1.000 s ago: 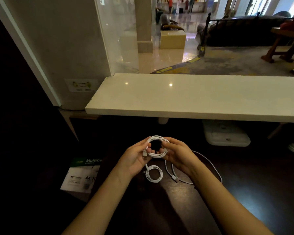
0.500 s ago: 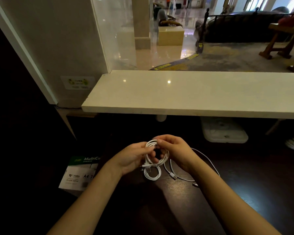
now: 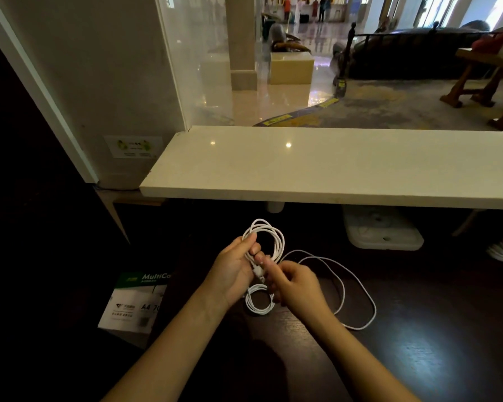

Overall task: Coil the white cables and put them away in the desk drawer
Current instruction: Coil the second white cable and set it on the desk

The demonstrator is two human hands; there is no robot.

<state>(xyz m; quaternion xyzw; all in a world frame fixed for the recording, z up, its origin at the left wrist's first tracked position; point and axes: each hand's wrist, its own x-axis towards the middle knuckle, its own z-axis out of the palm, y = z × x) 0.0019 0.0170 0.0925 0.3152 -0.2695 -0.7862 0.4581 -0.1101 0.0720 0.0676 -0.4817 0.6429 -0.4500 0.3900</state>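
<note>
My left hand [image 3: 235, 272] grips a coiled white cable [image 3: 269, 236] by its lower left side, and the loops stand up above my fingers. My right hand [image 3: 295, 285] pinches that cable's plug end [image 3: 258, 272] just below the coil. A small finished white coil [image 3: 259, 304] lies on the dark desk [image 3: 418, 343] under both hands. A third white cable [image 3: 357, 285] lies loose in wide loops to the right of my right hand. No drawer is in view.
A cream stone counter [image 3: 331, 166] overhangs the back of the desk. A pack of A4 paper [image 3: 134, 303] sits lower left, off the desk edge. A white box [image 3: 384, 230] rests under the counter on the right.
My right hand left the coil's right side and came down to pinch the plug end. The left hand keeps the coil. The loose cable now shows in full.
</note>
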